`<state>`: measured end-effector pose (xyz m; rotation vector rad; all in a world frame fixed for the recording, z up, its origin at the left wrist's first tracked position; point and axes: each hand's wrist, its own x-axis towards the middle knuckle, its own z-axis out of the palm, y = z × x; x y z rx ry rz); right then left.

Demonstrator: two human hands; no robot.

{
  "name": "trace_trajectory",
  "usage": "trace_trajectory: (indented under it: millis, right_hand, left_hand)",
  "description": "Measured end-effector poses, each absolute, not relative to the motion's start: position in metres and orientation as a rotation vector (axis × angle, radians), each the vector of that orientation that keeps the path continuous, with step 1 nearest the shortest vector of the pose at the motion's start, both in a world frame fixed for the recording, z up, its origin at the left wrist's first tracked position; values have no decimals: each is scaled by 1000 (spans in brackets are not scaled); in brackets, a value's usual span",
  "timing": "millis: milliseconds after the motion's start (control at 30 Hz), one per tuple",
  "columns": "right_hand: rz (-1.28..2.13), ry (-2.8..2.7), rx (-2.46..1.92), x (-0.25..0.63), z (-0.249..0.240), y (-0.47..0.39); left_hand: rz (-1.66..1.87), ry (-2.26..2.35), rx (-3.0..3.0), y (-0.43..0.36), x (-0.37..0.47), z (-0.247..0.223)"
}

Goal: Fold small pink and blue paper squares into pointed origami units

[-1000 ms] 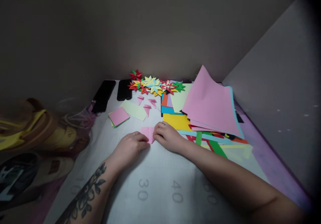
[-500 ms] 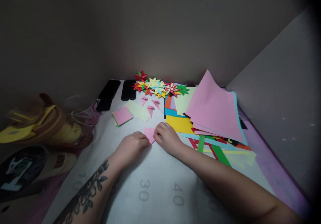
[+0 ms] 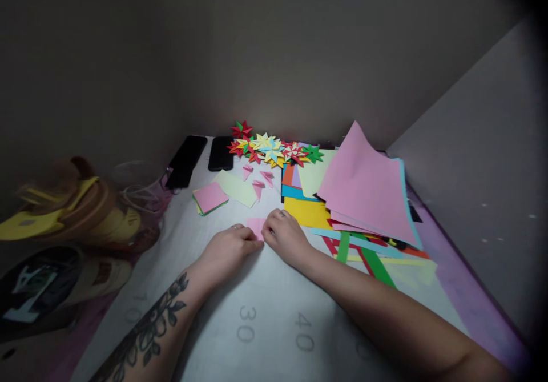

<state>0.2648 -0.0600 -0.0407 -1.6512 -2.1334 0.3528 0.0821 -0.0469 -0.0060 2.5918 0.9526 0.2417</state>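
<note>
A small pink paper lies on the white table mat between my two hands. My left hand grips its near left edge, with the fingers pressed together over it. At the paper's right edge my right hand is closed on it, the fingertips curled inward. Part of the paper is hidden under the fingers of both hands. Beyond it stand several small folded pink paper pieces. To their left lie a pale green paper and a stack of pink square papers.
Several folded paper stars sit along the wall. Two black phones lie at the back left. Large pink sheets cover coloured papers at right, with green strips in front. Cups with yellow and brown parts crowd the left edge.
My left thumb and fingers have shifted slightly right along the near edge of the pink paper, covering more of it. My right hand has stayed almost in place.
</note>
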Motion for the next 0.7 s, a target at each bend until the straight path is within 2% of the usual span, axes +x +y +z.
trace_trajectory:
  millis: [333, 533, 700]
  right_hand:
    - [186, -2213, -1694, 262, -45, -62]
    - [266, -2083, -1702, 266, -36, -70]
    - [174, -1948, -1819, 274, -36, -67]
  left_hand:
    - [142, 959, 2649, -51, 86, -2]
    - [-54, 967, 2797, -53, 87, 5]
    - [23, 934, 2747, -51, 86, 4]
